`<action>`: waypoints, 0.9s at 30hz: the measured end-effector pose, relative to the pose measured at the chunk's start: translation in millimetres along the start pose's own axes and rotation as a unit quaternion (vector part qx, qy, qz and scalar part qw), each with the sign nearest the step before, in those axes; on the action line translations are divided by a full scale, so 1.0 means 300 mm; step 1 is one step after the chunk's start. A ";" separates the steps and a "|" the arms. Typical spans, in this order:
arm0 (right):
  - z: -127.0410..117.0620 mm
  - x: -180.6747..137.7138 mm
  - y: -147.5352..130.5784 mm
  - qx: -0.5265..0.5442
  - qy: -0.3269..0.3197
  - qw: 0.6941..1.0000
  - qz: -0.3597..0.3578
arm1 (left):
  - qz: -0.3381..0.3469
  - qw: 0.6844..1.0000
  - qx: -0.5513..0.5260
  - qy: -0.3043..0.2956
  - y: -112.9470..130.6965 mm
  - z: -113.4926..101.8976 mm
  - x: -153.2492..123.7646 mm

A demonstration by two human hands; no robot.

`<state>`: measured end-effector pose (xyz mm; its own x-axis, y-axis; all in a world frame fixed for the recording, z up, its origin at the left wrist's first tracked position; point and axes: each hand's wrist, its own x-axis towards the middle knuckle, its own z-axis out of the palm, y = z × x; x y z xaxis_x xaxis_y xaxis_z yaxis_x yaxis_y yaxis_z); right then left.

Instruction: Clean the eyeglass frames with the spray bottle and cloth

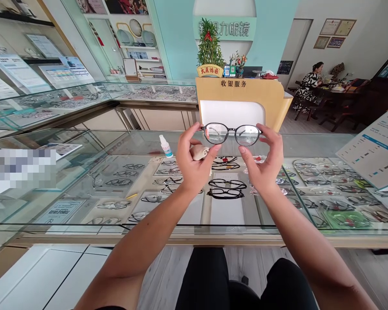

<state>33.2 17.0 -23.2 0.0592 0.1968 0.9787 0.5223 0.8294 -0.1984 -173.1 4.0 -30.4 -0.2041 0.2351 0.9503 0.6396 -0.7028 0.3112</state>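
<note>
Both hands hold up a pair of black-rimmed eyeglasses (232, 130) above the glass counter, lenses upright. My left hand (194, 161) grips the frame's left side between thumb and fingers. A crumpled pale cloth (198, 151) is also tucked in that palm. My right hand (263, 161) pinches the right side of the frame, its index finger near the top corner and thumb below the lens. On the glass to the left of my left hand stands a small white spray bottle (166, 146) with a blue-marked label.
The glass display counter (194, 234) spans the front, with several eyeglasses (226, 184) under its top. Printed sheets stand at the left, and a sign board (377, 144) leans at the right. Beyond is a wooden cashier desk (245, 92) with a plant; a person (308, 86) sits far right.
</note>
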 end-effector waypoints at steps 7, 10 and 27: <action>-0.002 0.001 0.000 -0.014 -0.010 1.000 -0.004 | -0.030 1.000 -0.001 -0.003 -0.001 0.012 -0.001; -0.001 -0.004 -0.002 -0.012 -0.021 1.000 0.019 | -0.032 0.999 -0.007 -0.001 0.000 0.014 -0.001; 0.000 -0.008 0.000 -0.003 -0.018 1.000 0.009 | -0.049 0.998 -0.032 -0.002 -0.025 0.021 -0.011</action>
<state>33.2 16.6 -25.7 0.0376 0.2312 0.9722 0.5261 0.8225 -0.2160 -172.5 12.7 -36.0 -0.2601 0.3079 0.9152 0.5686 -0.7172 0.4029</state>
